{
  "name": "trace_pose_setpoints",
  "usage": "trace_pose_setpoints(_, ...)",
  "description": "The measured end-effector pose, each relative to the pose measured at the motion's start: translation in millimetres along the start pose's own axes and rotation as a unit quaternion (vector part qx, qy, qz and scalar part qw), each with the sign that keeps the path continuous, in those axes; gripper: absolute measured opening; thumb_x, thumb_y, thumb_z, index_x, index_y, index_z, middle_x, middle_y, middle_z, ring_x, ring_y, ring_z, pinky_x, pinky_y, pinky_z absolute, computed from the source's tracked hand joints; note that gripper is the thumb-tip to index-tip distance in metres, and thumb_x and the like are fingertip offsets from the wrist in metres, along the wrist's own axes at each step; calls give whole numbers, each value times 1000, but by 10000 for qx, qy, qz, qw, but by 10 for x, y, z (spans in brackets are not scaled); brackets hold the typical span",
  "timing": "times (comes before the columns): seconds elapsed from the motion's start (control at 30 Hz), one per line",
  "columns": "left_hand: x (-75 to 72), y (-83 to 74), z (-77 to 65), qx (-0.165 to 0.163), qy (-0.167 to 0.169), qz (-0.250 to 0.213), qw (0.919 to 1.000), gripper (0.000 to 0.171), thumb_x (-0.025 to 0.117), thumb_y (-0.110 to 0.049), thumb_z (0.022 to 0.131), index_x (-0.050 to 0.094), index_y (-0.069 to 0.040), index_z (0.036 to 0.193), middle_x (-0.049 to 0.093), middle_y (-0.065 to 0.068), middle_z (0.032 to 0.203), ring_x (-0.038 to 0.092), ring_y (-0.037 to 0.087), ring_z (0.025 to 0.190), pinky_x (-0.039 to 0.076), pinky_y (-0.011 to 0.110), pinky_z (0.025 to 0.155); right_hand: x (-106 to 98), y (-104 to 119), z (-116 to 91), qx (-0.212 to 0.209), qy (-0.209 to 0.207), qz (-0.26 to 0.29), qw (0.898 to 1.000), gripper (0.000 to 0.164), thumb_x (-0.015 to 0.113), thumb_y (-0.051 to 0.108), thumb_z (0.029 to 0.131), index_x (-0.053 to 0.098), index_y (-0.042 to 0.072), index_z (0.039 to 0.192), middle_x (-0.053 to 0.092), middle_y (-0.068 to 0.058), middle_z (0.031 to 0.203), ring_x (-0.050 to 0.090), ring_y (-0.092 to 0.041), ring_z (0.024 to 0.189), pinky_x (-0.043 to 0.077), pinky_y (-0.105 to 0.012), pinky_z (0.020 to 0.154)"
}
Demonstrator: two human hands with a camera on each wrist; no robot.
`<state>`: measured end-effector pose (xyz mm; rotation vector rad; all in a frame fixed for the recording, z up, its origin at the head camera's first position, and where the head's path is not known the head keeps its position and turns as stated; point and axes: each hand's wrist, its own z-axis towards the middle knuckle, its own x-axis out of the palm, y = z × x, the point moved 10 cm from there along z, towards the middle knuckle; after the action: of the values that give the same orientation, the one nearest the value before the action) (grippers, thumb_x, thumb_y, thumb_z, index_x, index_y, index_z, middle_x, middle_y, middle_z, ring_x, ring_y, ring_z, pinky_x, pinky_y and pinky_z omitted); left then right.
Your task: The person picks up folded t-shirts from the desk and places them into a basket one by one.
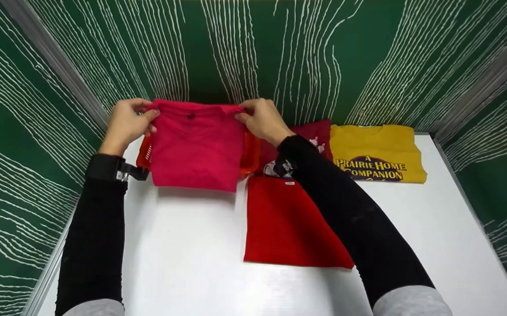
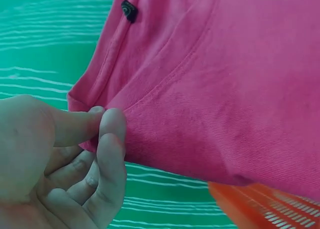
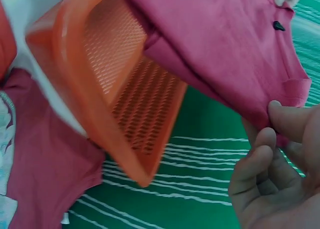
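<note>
A folded pink T-shirt [image 1: 196,149] hangs between my two hands, its neckline with a small dark label at the top. My left hand [image 1: 129,124] pinches one upper corner between thumb and fingers, plain too in the left wrist view, where the shirt [image 2: 225,89] fills the right side. At the other upper corner my right hand [image 1: 264,119] pinches the cloth. An orange plastic basket [image 1: 250,153] with slotted walls stands behind and below the shirt, which covers most of it. In the right wrist view the basket [image 3: 80,79] shows its perforated inside beside the shirt.
A folded red T-shirt [image 1: 293,228] lies on the white table [image 1: 192,254], partly under my right forearm. Behind it are a maroon shirt [image 1: 319,131] with a print and a yellow T-shirt [image 1: 376,151] with lettering. Green walls [image 1: 279,52] with white lines enclose the table.
</note>
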<state>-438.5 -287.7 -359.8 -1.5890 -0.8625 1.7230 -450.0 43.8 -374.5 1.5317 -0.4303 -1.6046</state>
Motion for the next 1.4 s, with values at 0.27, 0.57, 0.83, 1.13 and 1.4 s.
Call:
trace_pose_setpoints(0.27,260,128,250,-237,303,-123,9992,40,68,-14,109,64,5,143,67,17,116,78,8,65,67,28,67,178,-270,176,290,-93,-422,9986,31,65,17,112,76,7,139,74,-9,144,69,-18,108,56,-31,93)
trace_pose_setpoints(0.57,409,350,352,-586,334,-66,9977,42,67,-11,109,60,7,146,62,15,115,80,12,70,68,31,71,366,-451,255,529,-346,-823,9946,31,65,15,111,76,6,139,74,-14,145,68,-25,137,54,-38,117)
trace_pose_setpoints(0.83,574,544,428,-757,645,73,9950,39,68,-7,106,61,11,140,67,16,105,79,9,63,67,28,66,543,-493,257,399,32,-1567,9868,30,65,16,111,78,5,135,77,-16,138,73,-34,131,57,-45,115)
trace_pose_setpoints(1.13,789,731,436,-1138,1236,66,9858,47,66,-4,106,53,15,147,60,37,143,80,11,66,68,29,72,691,-546,249,247,155,-2353,9715,24,65,14,108,81,4,123,81,-20,124,76,-39,119,59,-51,109)
trace_pose_setpoints(1.4,869,837,471,-1384,1340,242,9810,48,65,-3,107,51,15,149,58,37,146,80,12,69,69,32,77,790,-541,305,32,45,-3091,9510,22,64,14,107,85,7,110,84,-16,107,76,-38,110,52,-52,113)
